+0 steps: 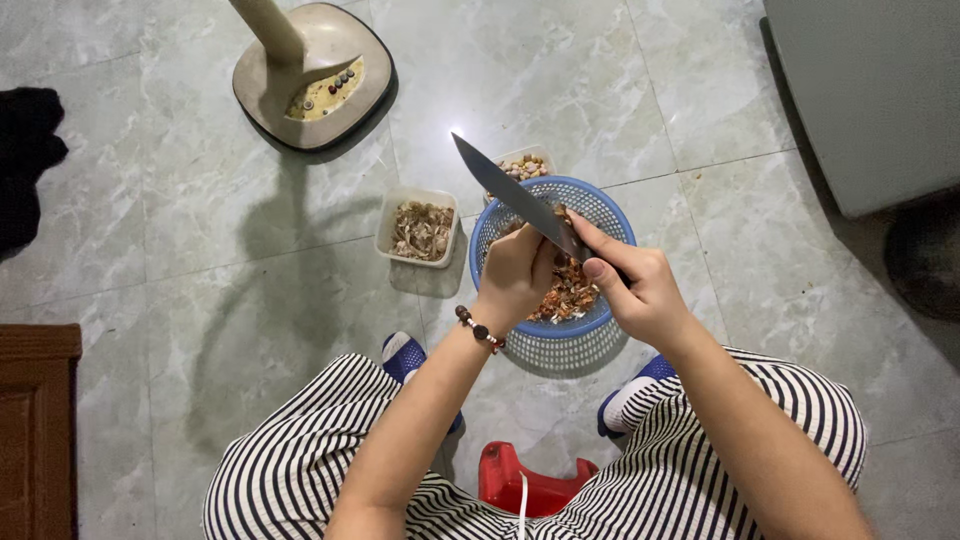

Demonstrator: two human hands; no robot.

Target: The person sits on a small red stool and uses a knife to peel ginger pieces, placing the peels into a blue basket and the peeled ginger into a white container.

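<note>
Holding knife (510,194) over blue basket (600,205) of peelings, tub (392,222) of husks, perhaps

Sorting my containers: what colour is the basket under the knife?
Blue, a perforated plastic basket; the head view shows it under the knife.

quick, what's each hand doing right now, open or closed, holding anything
Left hand: closed over the blue basket; what it pinches cannot be told.
Right hand: closed on the knife handle, blade pointing up-left.
</note>
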